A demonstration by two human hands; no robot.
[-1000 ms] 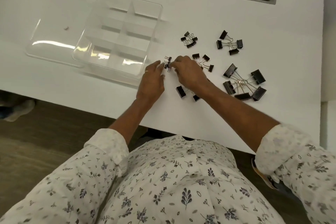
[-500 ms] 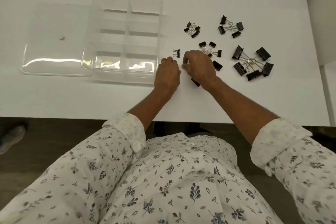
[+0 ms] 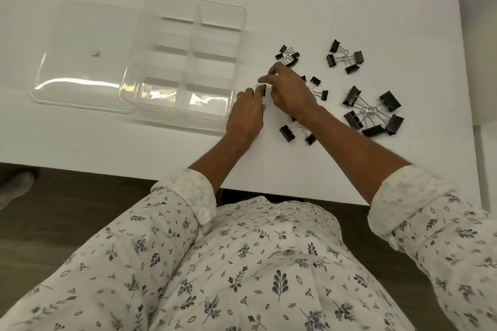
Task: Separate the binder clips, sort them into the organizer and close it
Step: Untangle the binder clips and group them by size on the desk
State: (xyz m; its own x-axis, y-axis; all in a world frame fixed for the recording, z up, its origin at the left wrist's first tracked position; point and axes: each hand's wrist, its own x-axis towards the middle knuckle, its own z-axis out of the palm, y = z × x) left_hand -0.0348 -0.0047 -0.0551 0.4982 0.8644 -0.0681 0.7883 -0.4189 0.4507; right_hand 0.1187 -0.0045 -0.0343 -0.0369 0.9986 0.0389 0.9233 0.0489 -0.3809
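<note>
Hands meet just right of the organizer's near right corner. Right hand (image 3: 291,94) pinches the wire end of a small binder clip (image 3: 263,89) between thumb and forefinger; left hand (image 3: 246,113), ring on one finger, holds the clip's black body at its fingertips. Wire loops seem to point left, toward the organizer; the clip is too small to give its long axis.

Clear organizer (image 3: 196,0) sits open on the white tabletop (image 3: 295,169), long axis running away from the person, centre divider along it, two columns of compartments. Clear lid (image 3: 80,62) lies flat to its left, its right edge overlapping the organizer.

Linked clip clusters fan out, handles inward:
- small cluster (image 3: 287,56), beyond the right hand
- medium cluster (image 3: 345,60), farther right
- large cluster (image 3: 372,113), right of the forearm
- two more, partly hidden by the right hand and wrist
</note>
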